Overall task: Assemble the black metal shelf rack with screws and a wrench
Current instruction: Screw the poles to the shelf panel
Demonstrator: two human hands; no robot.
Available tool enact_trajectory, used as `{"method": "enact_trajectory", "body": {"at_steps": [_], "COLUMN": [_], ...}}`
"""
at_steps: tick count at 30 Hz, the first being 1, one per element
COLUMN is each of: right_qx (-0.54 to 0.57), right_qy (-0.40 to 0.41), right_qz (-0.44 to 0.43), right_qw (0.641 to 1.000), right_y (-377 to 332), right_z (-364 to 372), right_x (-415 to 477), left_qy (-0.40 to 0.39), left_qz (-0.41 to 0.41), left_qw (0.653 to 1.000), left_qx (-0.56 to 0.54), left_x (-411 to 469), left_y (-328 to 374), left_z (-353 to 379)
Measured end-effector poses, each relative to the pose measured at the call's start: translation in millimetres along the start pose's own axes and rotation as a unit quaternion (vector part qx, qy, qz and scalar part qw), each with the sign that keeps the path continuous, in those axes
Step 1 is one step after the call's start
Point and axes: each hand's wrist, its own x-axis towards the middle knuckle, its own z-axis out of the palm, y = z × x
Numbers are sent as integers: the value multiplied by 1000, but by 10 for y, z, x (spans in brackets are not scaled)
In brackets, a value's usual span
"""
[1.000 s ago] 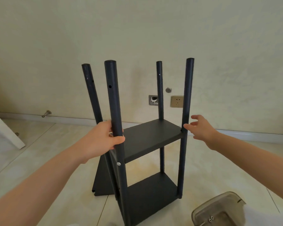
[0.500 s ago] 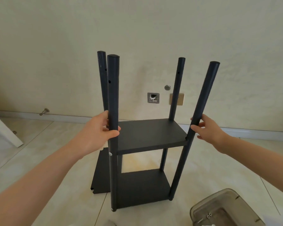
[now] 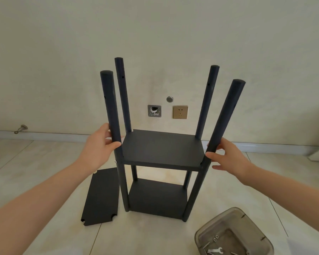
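Note:
The black metal shelf rack (image 3: 162, 150) stands upright on the tiled floor with two shelves mounted between its poles. My left hand (image 3: 98, 147) grips the front left pole (image 3: 110, 107) just above the upper shelf. My right hand (image 3: 226, 156) holds the front right pole (image 3: 226, 115), thumb and fingers curled round it. A loose black shelf panel (image 3: 101, 196) lies flat on the floor to the rack's left. A small wrench (image 3: 215, 250) and a few screws (image 3: 215, 237) lie in a grey plastic tray (image 3: 234, 218) at the lower right.
The beige wall stands close behind the rack, with a gold socket (image 3: 180, 112) and an open wall box (image 3: 154, 110). A metal door stop (image 3: 21, 129) sticks out of the baseboard at the left.
The rack has turned to face me squarely and now stands level. My right hand went from reaching for the front right pole to holding it. The view has dropped lower.

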Motion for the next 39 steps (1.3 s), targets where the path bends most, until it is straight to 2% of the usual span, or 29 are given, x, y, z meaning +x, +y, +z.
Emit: {"method": "enact_trajectory", "body": {"at_steps": [6,16,27,30,35,37,39], "right_qx": [-62,-67,-73,-82,-76,-85,-93], "right_qy": [21,29,-2,-17,-61,-78,-95], "right_qz": [-26,-45,-80,-100,-121,-132,-144], "right_qw": [998,996,994,992,988,985,981], "right_y": [20,-102,-155,-185,-252,-295,-348], "right_z": [54,231,321,370,480,524,568], "right_x": [-83,-164,-226,-291,-453,-509,-557], "left_qy": [-2,19,48,43,-40,-145,-318], "left_qz": [-32,-67,-79,-109,-242,-307,-342], "left_qw": [999,998,995,992,969,940,882], "left_qx": [-10,-9,29,46,-12,-44,-65], "left_x": [69,194,310,363,261,125,-59], "left_y": [-55,-198,-307,-370,-403,-359,-259], "left_z": [95,98,142,160,324,408,500]}}
